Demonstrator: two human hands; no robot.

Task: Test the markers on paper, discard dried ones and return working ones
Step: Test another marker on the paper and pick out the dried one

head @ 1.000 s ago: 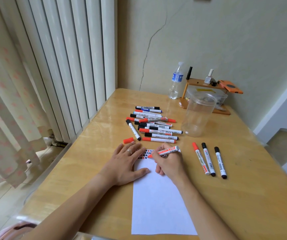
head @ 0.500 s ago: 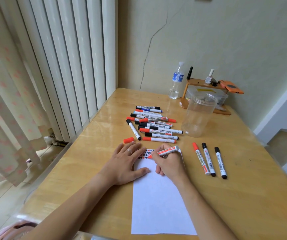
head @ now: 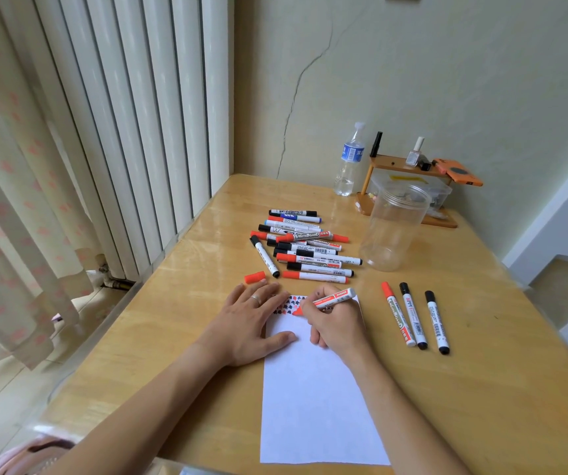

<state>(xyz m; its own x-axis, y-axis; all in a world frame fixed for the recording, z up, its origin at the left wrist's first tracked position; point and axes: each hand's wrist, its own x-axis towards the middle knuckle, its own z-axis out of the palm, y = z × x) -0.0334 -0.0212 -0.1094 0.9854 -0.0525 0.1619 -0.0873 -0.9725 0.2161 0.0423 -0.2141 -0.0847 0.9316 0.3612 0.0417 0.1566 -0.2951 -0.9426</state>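
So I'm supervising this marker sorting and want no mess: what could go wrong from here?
The loose red cap lies apart near the pile of unsorted markers; it may get lost. The uncapped red marker in the right hand might run off the white paper sheet onto the wooden table.

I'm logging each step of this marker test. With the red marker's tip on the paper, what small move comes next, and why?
Probably lift the red marker in the right hand and recap it with the loose red cap: red marks beside its tip on the paper suggest it works, while the left hand presses the sheet.
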